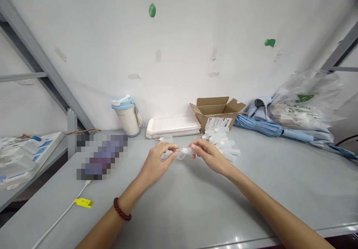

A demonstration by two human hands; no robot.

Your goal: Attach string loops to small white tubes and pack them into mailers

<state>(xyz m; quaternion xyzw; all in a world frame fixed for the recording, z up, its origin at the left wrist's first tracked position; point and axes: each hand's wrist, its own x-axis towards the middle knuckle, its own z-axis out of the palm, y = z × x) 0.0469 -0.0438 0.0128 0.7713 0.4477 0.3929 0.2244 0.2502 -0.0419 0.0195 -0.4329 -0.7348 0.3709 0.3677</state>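
Note:
Between the thumb and fingers of my right hand [205, 153] is a small white squeeze bottle [187, 151], lying nearly level with its narrow tip toward the left. A thin pale loop [181, 157] hangs under the tip. My left hand [160, 161] is closed in a pinch right at that tip. What the left fingertips hold, if anything, is too small to make out. Behind and beside my right hand several similar clear-white bottles [228, 148] lie in a pile. Another clear piece [167, 139] lies behind my left hand.
Along the wall stand a cream tumbler [127, 118], a stack of white envelopes [173, 126] and an open cardboard box [215, 116]. A blue umbrella [258, 125] and a plastic bag [304, 100] lie right. A blurred-out object [103, 157] and white cable [61, 219] lie left.

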